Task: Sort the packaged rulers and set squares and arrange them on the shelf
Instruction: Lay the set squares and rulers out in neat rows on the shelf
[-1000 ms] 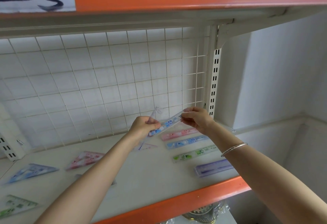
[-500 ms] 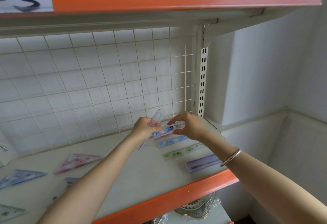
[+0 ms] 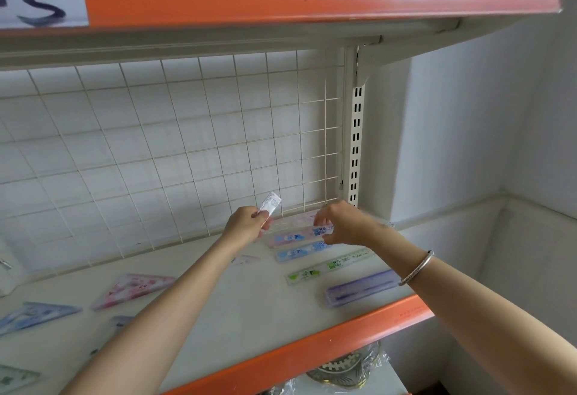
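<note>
Head view of a cream shelf (image 3: 249,316) with an orange front edge and a white wire grid (image 3: 156,144) along its back edge. Half a second ago the two hands were close together, both on one ruler. Now they have drawn apart. The left hand (image 3: 246,223) pinches only a small clear packet (image 3: 270,203), a flat glossy strip that sticks up and tilts toward the grid. The right hand (image 3: 343,223), fingers curled, pinches the right end of the held ruler (image 3: 323,231), clear plastic with blue print, low over the shelf near its back right corner. Whether that ruler touches the shelf cannot be told.

Four flat packaged rulers lie in a slanted row from there toward the front right corner: a pink ruler (image 3: 287,238), a blue ruler (image 3: 299,251), a green ruler (image 3: 327,267) and a purple ruler (image 3: 362,288), nearest the front edge. Toward the left edge lie triangular pieces in shiny wrap: a pink set square (image 3: 134,289), a blue set square (image 3: 34,316) and a green set square (image 3: 15,379). A smooth silver bracelet (image 3: 416,268) circles the right wrist.
</note>
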The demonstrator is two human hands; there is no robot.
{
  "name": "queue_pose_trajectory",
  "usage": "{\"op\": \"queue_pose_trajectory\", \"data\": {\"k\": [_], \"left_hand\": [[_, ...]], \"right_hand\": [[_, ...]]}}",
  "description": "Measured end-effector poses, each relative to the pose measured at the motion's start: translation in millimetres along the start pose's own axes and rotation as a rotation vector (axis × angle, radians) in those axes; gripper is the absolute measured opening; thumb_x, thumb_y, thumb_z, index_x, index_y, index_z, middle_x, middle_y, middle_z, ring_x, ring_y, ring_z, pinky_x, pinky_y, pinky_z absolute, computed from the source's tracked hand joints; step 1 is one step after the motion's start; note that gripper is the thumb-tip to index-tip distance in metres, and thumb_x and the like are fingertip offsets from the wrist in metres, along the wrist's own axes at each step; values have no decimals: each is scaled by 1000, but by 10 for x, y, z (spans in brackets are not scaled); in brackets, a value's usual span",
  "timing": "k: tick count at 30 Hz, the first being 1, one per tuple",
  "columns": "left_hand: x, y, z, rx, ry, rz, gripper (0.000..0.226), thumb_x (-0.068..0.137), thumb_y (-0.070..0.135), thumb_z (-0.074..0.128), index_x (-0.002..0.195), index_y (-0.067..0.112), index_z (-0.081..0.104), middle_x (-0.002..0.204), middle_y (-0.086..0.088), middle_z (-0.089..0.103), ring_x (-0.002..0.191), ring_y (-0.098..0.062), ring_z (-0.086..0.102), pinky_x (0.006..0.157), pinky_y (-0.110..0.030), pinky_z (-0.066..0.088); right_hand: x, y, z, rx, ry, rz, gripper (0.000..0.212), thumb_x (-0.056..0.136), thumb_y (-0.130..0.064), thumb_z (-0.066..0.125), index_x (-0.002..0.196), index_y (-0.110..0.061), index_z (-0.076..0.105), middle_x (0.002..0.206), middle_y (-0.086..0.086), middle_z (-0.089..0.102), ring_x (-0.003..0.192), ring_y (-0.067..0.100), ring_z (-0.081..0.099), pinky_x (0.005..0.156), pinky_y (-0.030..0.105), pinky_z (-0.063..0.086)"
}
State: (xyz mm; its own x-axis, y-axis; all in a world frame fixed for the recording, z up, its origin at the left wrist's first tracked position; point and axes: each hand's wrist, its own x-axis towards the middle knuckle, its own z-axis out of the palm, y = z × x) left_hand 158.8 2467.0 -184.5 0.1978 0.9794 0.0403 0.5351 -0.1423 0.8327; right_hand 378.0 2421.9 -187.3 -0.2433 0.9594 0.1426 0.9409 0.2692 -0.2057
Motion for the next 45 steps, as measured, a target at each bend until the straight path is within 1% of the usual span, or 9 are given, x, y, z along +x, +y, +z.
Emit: {"op": "queue_pose_trajectory", "data": {"k": [4,11,18,26,29,32,35,39,45], "left_hand": [[-47,-8,-23,-27,-69,-39,27,96,16,40,92,6,65,83,-5,64,64,-16,53,57,-23,44],[-91,-57,-72,18,-89,-27,29,98,16,37,99,6,65,88,-4,63,65,-15,53,59,-22,45],[-116,-124,-131,20,-91,-35,29,98,17,37,95,8,65,80,2,61,64,-14,53,59,-23,45],[-114,-144,-134,12,-124,-46,27,97,15,39,91,9,64,78,1,60,62,-14,52,57,-23,44],[-113,-122,-133,-8,-136,-51,26,96,14,40,94,7,65,78,1,60,61,-14,52,56,-23,44],[-119,-87,-137,-61,-163,-89,26,96,15,43,95,6,67,78,0,60,62,-14,53,56,-23,45],[-150,-38,-121,-77,-196,-102,29,95,14,41,99,3,68,79,-2,61,64,-14,53,58,-24,46],[-200,25,-64,-14,-254,-48,35,97,11,34,102,0,67,79,-4,60,64,-14,52,56,-22,45],[-239,36,-7,-1,-285,-1,30,95,13,41,90,9,71,73,-3,61,61,-12,48,52,-22,45]], "right_hand": [[46,51,76,-10,-63,30,35,80,-13,72,114,-15,65,113,1,66,101,14,60,92,26,48],[172,74,207,12,-130,38,34,79,-10,71,113,-9,65,112,4,65,101,16,59,88,19,45],[205,128,288,64,-176,50,27,77,-9,73,103,-10,68,105,5,68,94,15,61,89,25,50],[170,105,276,93,-192,60,32,77,-10,74,109,-9,66,108,3,65,92,12,57,84,18,44],[165,106,288,82,-188,63,32,77,-10,74,108,-10,66,109,4,66,92,12,57,87,22,47],[152,41,236,85,-110,53,37,77,-12,73,113,-12,64,108,2,64,94,13,57,87,23,47],[128,-169,98,227,98,-8,43,79,-18,74,119,-17,59,104,-3,59,92,10,54,85,21,48],[93,-425,-13,334,231,-140,58,74,-16,79,126,-24,55,114,-8,54,92,5,52,81,18,44],[93,-466,9,188,249,-204,32,76,-16,76,107,-18,69,107,-3,64,102,13,55,88,23,42]]}}
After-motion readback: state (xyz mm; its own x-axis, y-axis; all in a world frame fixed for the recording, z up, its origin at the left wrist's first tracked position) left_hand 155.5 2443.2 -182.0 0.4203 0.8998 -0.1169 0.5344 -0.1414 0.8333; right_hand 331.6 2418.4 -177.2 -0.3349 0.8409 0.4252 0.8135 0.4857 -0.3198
